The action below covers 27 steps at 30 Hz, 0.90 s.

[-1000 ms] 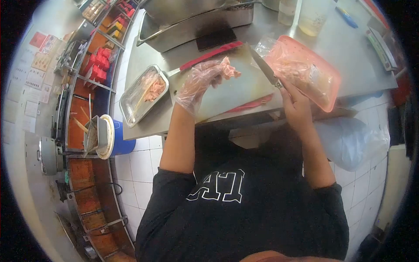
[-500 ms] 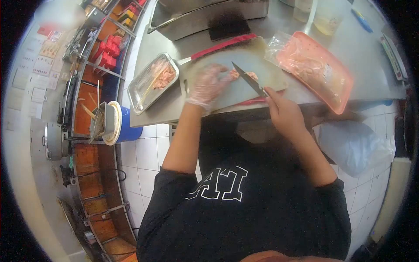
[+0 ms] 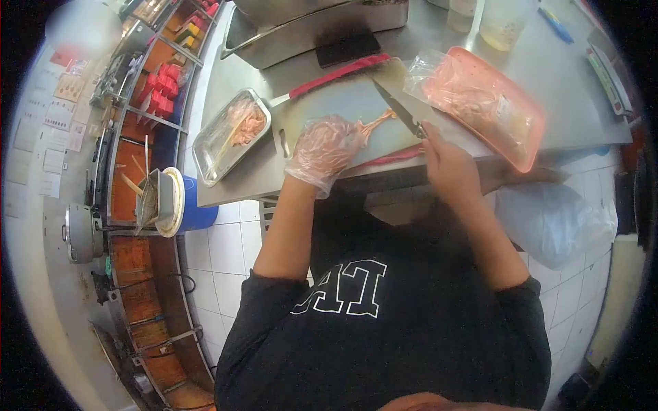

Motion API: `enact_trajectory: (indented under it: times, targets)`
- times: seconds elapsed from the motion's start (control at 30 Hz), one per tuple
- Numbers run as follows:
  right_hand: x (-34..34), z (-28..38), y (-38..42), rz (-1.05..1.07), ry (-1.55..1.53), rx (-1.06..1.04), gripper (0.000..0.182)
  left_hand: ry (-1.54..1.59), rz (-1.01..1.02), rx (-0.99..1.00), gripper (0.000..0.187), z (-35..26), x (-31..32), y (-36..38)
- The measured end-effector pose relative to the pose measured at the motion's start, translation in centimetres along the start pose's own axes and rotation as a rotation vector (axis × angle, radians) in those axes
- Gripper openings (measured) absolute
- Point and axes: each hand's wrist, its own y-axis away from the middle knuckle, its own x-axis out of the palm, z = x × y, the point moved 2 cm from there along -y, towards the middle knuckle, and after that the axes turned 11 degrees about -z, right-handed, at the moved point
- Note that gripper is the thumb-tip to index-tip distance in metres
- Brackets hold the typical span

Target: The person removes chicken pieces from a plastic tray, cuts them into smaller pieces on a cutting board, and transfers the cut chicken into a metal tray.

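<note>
My left hand (image 3: 327, 152), in a clear plastic glove, is closed over the cutting board (image 3: 327, 105), its fingers pinching one end of a strip of raw meat (image 3: 375, 125). The strip stretches to the right, toward the blade of a knife (image 3: 399, 108). Bare and wrapped around the knife's handle, my right hand (image 3: 449, 164) is at the board's right side. The blade points up and to the left, with its lower part close to the meat's far end. Left of the board, a metal tray (image 3: 205, 140) holds cut pieces of pink meat (image 3: 248, 125).
A pink tray (image 3: 526, 140) with bagged meat (image 3: 483, 106) stands right of the board. A red-handled utensil (image 3: 336, 77) lies along the board's far edge. Behind are a steel container (image 3: 329, 38) and clear tubs (image 3: 502, 31). A blue bucket (image 3: 199, 205) stands left of the table.
My left hand has closed on the meat, which is now drawn out into a longer strip. The knife has shifted slightly to the right of it. The whole view has moved a little.
</note>
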Motion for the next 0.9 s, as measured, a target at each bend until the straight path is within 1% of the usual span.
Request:
enact_trajectory:
  times: [0.07,0.1,0.17,0.2,0.27,0.3,0.37,0.4,0.47,0.53,0.6,0.67,0.7,0.77,0.9]
  targets:
    - [0.9,1.2,0.2,0.067,0.024,-0.040,0.040,0.074,-0.146,-0.026,0.028,-0.5,-0.2,-0.5]
    - [1.3,1.5,0.3,0.068,0.023,-0.040,0.040,0.073,-0.144,-0.028,0.028,-0.8,0.4,-0.6]
    - [2.4,2.1,0.4,0.222,0.064,-0.067,0.042,0.188,-0.269,-0.155,0.025,-1.1,2.3,-0.7]
    - [2.7,2.3,0.3,0.223,0.064,-0.068,0.042,0.189,-0.268,-0.157,0.025,-1.0,3.4,-0.9]
    - [3.2,2.4,0.2,0.333,0.177,-0.040,0.046,0.241,-0.404,-0.162,0.021,-0.9,5.0,-1.2]
    - [3.2,2.7,0.3,0.339,0.179,-0.036,0.046,0.247,-0.399,-0.165,0.021,-1.1,5.2,-1.3]
    - [2.6,3.2,0.3,0.389,0.272,-0.086,0.049,0.240,-0.404,-0.294,0.021,-1.4,5.7,-1.2]
    - [2.4,3.0,0.6,0.398,0.277,-0.080,0.049,0.249,-0.397,-0.298,0.021,-1.6,5.7,-1.3]
    - [1.7,2.8,1.4,0.385,0.265,-0.139,0.049,0.158,-0.341,-0.300,0.021,-2.0,5.6,-1.3]
    - [-0.5,3.2,2.1,0.404,0.266,-0.118,0.048,0.165,-0.357,-0.295,0.021,-2.2,5.0,-1.5]
    - [-1.3,2.9,2.6,0.421,0.267,-0.101,0.047,0.168,-0.375,-0.291,0.021,-1.9,5.0,-1.5]
    - [-1.3,2.2,3.1,0.372,0.227,-0.121,0.047,0.221,-0.319,-0.285,0.027,-1.4,5.5,-1.6]
    - [-1.1,2.1,2.8,0.372,0.232,-0.114,0.047,0.228,-0.317,-0.281,0.027,-1.7,5.3,-1.5]
    - [0.1,2.3,1.3,0.470,0.283,-0.063,0.048,0.301,-0.270,-0.380,0.029,-2.0,4.4,-1.3]
    - [2.8,2.3,-1.1,0.439,0.215,-0.042,0.048,0.366,-0.260,-0.359,0.029,-2.0,3.9,-0.9]
